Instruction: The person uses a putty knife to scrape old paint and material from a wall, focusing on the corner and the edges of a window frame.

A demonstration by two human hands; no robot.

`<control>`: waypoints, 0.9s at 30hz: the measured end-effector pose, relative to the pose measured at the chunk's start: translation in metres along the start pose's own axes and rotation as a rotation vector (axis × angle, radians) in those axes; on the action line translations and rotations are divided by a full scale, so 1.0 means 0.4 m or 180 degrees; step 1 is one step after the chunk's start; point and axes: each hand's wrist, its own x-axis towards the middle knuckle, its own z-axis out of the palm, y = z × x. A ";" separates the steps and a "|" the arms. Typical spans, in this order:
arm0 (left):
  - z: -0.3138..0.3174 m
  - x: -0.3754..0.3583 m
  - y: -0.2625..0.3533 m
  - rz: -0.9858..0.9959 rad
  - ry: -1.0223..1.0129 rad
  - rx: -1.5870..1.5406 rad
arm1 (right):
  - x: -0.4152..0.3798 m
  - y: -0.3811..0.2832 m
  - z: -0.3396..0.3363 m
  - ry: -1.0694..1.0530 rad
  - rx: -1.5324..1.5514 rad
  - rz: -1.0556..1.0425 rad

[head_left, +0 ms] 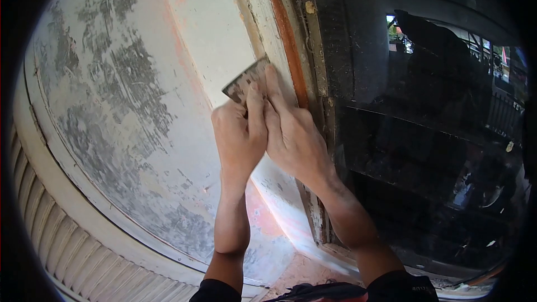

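A dark, dusty rectangle that looks like a piece of sandpaper [239, 85] lies against the white-painted wooden frame [215, 28]. My left hand [239, 131] is closed, its fingers bent at the lower edge of the sheet and one finger reaching up onto it. Beside it, my right hand [293, 134] has its fingers stretched over the right part of the sheet, pressing it to the frame. The two hands touch each other. The underside of the sheet and some fingertips are hidden. Pale dust coats both hands.
To the left stands a panel [123, 72] with patchy grey and white paint. A slatted shutter [67, 235] curves along the lower left. An orange-brown strip [288, 39] runs beside the frame. Dark reflective glass [414, 112] fills the right side.
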 end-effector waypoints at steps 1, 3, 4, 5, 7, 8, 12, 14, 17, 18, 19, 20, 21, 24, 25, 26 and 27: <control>-0.001 -0.014 -0.005 0.0115 -0.0018 0.0082 | -0.020 0.001 -0.001 0.0010 0.0018 -0.0001; 0.008 -0.024 -0.013 0.0134 0.0074 -0.0039 | -0.025 0.005 -0.001 0.0047 0.0017 -0.0035; 0.010 -0.025 -0.012 0.0121 0.0148 -0.0152 | -0.021 0.007 0.003 0.0051 -0.0059 -0.0033; 0.005 -0.017 -0.011 0.0127 0.0139 -0.0155 | -0.019 0.006 0.007 0.0051 -0.0129 -0.0017; -0.011 0.011 0.001 -0.0074 -0.0124 -0.0054 | 0.002 -0.017 -0.006 -0.0018 -0.0022 0.0146; -0.012 0.007 0.005 -0.0081 -0.0122 -0.0054 | 0.008 -0.027 -0.009 -0.0092 0.0089 0.0299; -0.002 -0.012 0.010 0.0093 -0.0027 0.0012 | -0.016 -0.008 -0.012 0.0070 0.0234 -0.0186; 0.005 -0.011 0.012 0.0072 0.0133 -0.0125 | -0.013 -0.020 -0.011 0.0101 0.0311 0.0174; 0.001 0.019 0.024 0.0129 0.0140 0.0239 | 0.017 -0.013 -0.016 0.0164 0.0281 -0.0436; 0.002 0.017 0.023 0.0110 0.0123 0.0233 | 0.013 -0.014 -0.017 0.0160 0.0276 -0.0410; 0.003 0.017 0.020 0.0115 0.0137 0.0157 | 0.012 -0.016 -0.019 0.0129 0.0238 -0.0388; 0.004 0.018 0.018 0.0126 0.0162 0.0077 | 0.012 -0.018 -0.021 0.0098 0.0195 -0.0378; 0.001 0.006 0.017 0.0120 0.0146 0.0075 | 0.000 -0.015 -0.015 0.0104 0.0195 -0.0361; -0.010 -0.009 0.013 -0.0088 0.0003 0.0032 | -0.017 -0.010 0.001 0.0179 0.0258 -0.0296; -0.012 0.006 0.008 0.0030 0.0029 0.0126 | -0.003 -0.023 -0.004 0.0149 0.0144 -0.0230; -0.013 0.023 0.004 0.0151 0.0061 0.0220 | 0.013 -0.032 -0.006 0.0118 0.0029 -0.0169; -0.013 0.036 0.003 0.0135 0.0058 0.0225 | 0.023 -0.034 -0.005 0.0106 0.0034 -0.0158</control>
